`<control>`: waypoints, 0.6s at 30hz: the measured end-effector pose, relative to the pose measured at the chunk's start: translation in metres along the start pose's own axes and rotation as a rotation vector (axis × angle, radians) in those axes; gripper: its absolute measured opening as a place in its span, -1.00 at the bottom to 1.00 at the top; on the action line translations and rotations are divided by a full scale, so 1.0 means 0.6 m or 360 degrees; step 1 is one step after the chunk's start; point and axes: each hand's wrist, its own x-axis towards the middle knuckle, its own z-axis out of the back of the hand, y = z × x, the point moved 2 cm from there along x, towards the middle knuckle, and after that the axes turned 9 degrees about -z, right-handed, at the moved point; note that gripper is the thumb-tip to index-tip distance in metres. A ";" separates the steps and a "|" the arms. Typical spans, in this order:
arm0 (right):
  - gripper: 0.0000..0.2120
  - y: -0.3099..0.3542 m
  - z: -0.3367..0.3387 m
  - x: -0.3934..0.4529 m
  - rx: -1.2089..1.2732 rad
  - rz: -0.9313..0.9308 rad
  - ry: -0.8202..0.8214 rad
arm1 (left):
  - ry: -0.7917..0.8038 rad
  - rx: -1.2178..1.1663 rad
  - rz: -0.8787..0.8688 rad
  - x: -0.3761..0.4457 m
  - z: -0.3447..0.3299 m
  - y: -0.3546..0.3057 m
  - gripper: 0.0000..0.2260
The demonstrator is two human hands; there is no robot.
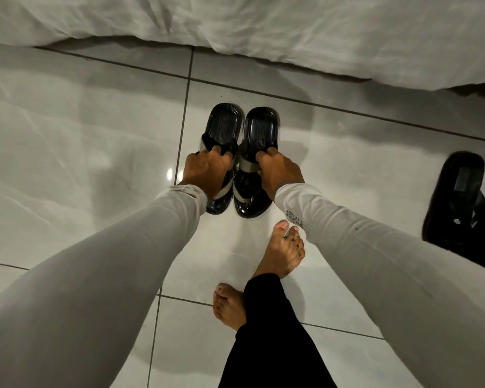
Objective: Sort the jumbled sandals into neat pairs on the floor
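Nearest the camera, a black trouser leg (266, 340) rising from the bottom edge of the tiled floor (67, 152), with two bare feet on the glossy white tiles: left foot (228, 305) just left of the trouser leg, right foot (283, 252) further forward, toes pointing away. To either side, two arms in pale grey ribbed sleeves, left sleeve (101, 275) and right sleeve (381, 261), reaching forward toward the middle of the floor. Beyond the feet, a pair of black sandals with grey straps, side by side and parallel, almost touching, heels toward the far edge of the floor and toes toward the feet. Left hand (206, 168) curled over the strap of the left sandal (224, 127), fingertips hooked over its edge and gripping it. Right hand (277, 170) likewise closed on the strap of the right sandal (261, 130), fingers tucked over it. Whether soles rest flat on the tiles or sit slightly lifted: cannot tell. Off toward the right edge of the floor, well apart from the pair, a separate dark sandal (459, 205), lying at an angle, partly cut off by the frame. Farthest, along the far edge of the floor, a rumpled white bedsheet (263, 29) hanging down to the tiles.
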 end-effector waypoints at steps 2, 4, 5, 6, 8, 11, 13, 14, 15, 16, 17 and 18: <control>-0.72 -0.001 0.000 0.000 0.0005 0.0001 -0.0001 | -0.0005 -0.0001 -0.0002 0.001 0.000 -0.001 -0.73; -0.72 -0.002 0.000 -0.001 0.0005 0.0015 -0.0006 | -0.0019 -0.0013 -0.0006 0.002 0.000 -0.004 -0.73; -0.72 -0.001 0.002 -0.002 0.0000 0.0015 -0.0005 | -0.0024 -0.0014 -0.0005 0.002 0.001 -0.006 -0.73; -0.71 -0.003 0.001 -0.001 -0.0002 0.0016 -0.0005 | -0.0029 -0.0013 0.0001 0.004 0.000 -0.006 -0.73; -0.71 -0.004 0.004 0.001 -0.0017 0.0024 -0.0015 | -0.0038 0.0011 0.0001 0.006 0.002 -0.008 -0.72; -0.68 -0.005 0.013 0.001 -0.0031 0.0026 -0.0030 | -0.0066 0.0021 0.0026 0.008 0.007 -0.008 -0.70; -0.64 -0.006 0.020 0.000 -0.0039 0.0045 -0.0061 | -0.0121 0.0034 0.0036 0.009 0.013 -0.010 -0.70; -0.61 -0.008 0.022 -0.001 -0.0035 0.0051 -0.0087 | -0.0145 0.0049 0.0041 0.009 0.015 -0.012 -0.69; -0.58 -0.007 0.026 -0.008 -0.0046 0.0062 -0.0091 | -0.0151 0.0051 0.0041 0.006 0.018 -0.015 -0.68; -0.53 -0.007 0.029 -0.012 -0.0061 0.0063 -0.0104 | -0.0160 0.0063 0.0054 0.005 0.021 -0.017 -0.66; -0.49 -0.009 0.033 -0.020 -0.0097 0.0053 -0.0106 | -0.0166 0.0077 0.0060 0.002 0.027 -0.021 -0.64; -0.44 -0.015 0.034 -0.026 -0.0128 0.0046 -0.0146 | -0.0194 0.0107 0.0069 -0.002 0.029 -0.023 -0.59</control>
